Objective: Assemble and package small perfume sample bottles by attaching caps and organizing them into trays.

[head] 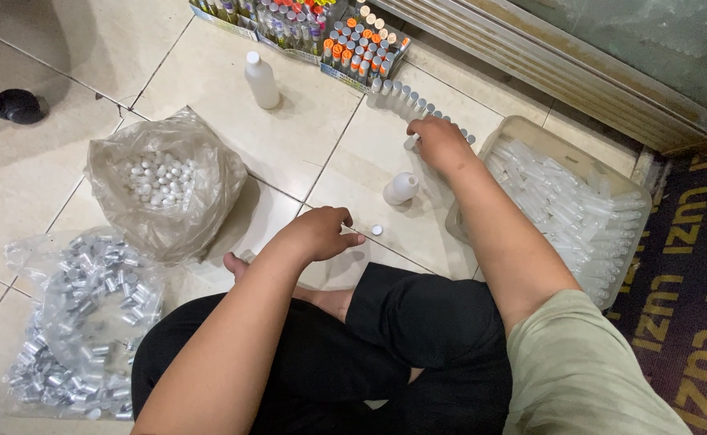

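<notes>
I sit cross-legged on a tiled floor. My right hand [440,145] reaches forward and grips a small clear vial [410,142] at the end of a curved row of upright vials [408,95]. My left hand [321,234] hovers above the floor in front of my knee, its fingers curled and nothing visible in them. A small white cap [377,230] lies just right of its fingertips. Between the two hands lies a small white bottle [400,188] on its side.
A clear plastic tub [564,201] full of empty vials stands at right. At left sit a bag of white caps [162,184] and a bag of silver caps [87,322]. A white bottle [261,80] and trays of orange-capped vials [361,44] stand ahead.
</notes>
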